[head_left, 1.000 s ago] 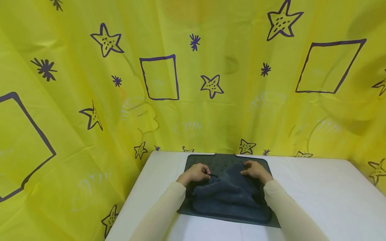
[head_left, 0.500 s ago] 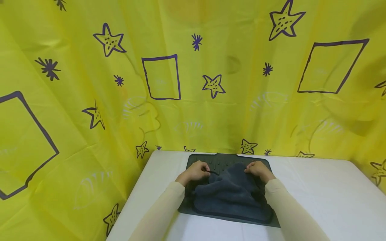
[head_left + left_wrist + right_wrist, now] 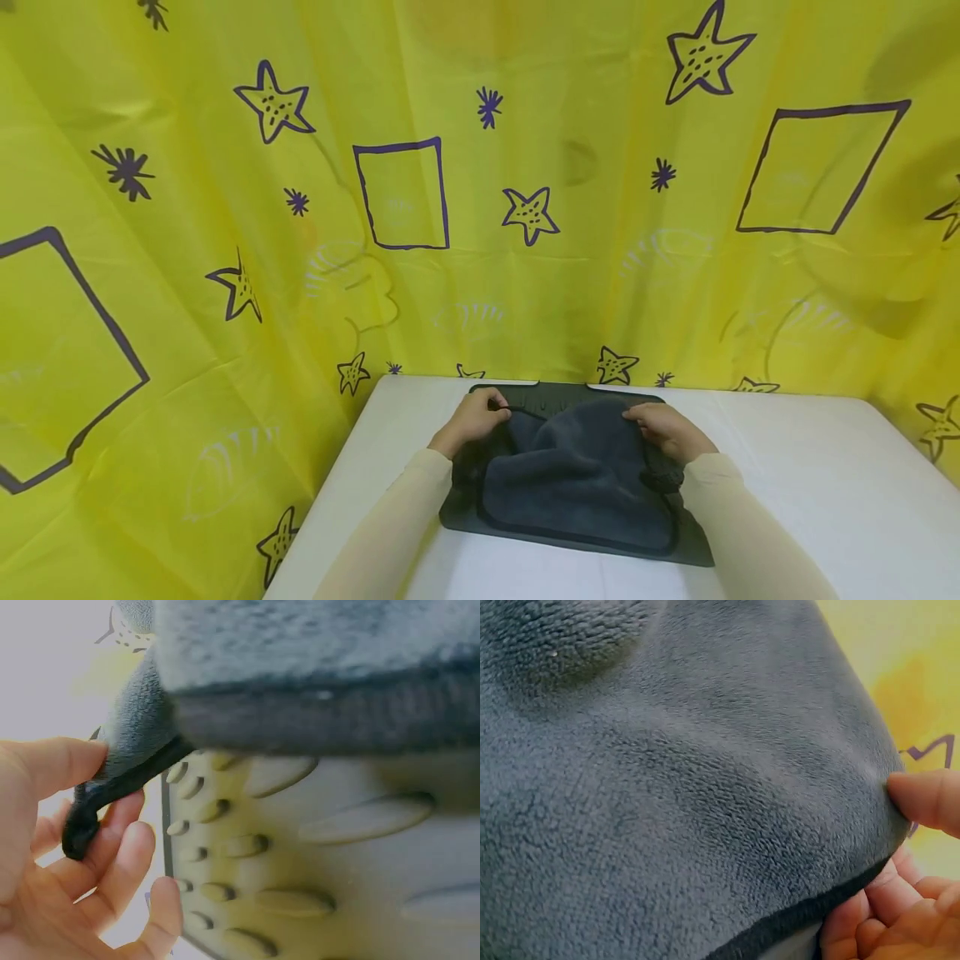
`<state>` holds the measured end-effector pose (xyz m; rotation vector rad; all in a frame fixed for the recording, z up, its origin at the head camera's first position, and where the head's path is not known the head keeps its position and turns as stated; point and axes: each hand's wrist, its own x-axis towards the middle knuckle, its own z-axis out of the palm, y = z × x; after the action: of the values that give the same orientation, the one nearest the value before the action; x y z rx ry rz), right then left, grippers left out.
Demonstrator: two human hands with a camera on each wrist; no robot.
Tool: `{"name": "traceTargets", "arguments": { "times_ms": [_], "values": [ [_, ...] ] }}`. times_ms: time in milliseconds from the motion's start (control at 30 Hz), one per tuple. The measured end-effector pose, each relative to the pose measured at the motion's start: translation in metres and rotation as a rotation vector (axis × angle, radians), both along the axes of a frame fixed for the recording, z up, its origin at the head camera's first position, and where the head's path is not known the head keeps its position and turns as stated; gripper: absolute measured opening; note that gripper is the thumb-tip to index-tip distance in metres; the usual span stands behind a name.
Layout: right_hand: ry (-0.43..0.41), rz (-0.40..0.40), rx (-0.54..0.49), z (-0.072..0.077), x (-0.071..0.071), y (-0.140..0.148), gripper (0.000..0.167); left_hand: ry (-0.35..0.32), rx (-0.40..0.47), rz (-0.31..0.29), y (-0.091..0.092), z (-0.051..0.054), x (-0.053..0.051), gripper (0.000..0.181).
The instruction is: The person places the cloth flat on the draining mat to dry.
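Note:
A dark blue-grey plush cloth (image 3: 577, 467) with a black bound edge lies rumpled over a dark ridged mat (image 3: 693, 533). At its far left corner my left hand (image 3: 480, 414) pinches the cloth between thumb and fingers; the left wrist view shows the black edging (image 3: 139, 778) running out of that grip. My right hand (image 3: 667, 429) pinches the far right part, with the thumb on top and fingers under the edge in the right wrist view. The cloth's far side is lifted off the mat between both hands, while its near side rests flat.
The mat lies on a white table (image 3: 810, 467). A yellow curtain (image 3: 480, 275) with purple stars and squares hangs behind the table and along its left side. Raised oval ridges (image 3: 292, 900) of the mat show below the cloth in the left wrist view.
My hands have moved apart, the left one outward to the left and the right one to the right. The cloth's far side is stretched wider between them.

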<state>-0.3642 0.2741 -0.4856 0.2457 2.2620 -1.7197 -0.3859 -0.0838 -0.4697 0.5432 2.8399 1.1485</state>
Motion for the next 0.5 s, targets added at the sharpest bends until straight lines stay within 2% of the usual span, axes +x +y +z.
{"name": "traceTargets", "arguments": {
  "times_ms": [133,300,367,433,500],
  "values": [
    [-0.021,0.003,-0.063,-0.002,-0.001,0.006,0.019,0.021,0.036,0.066,-0.004,0.001,-0.003,0.009],
    [-0.056,-0.008,-0.070,-0.001,0.001,0.007,0.031,0.013,0.108,0.159,-0.005,0.000,-0.007,0.011],
    [-0.056,-0.012,-0.063,-0.001,0.001,0.006,0.023,-0.026,0.138,0.191,-0.006,-0.002,-0.007,0.018],
    [-0.045,-0.009,-0.061,0.000,0.002,0.005,0.015,-0.102,0.182,0.201,-0.008,-0.006,-0.008,0.031],
    [-0.032,-0.010,-0.060,-0.001,0.001,0.004,0.015,-0.175,0.212,0.209,-0.010,-0.011,-0.008,0.039]
  ]
}}
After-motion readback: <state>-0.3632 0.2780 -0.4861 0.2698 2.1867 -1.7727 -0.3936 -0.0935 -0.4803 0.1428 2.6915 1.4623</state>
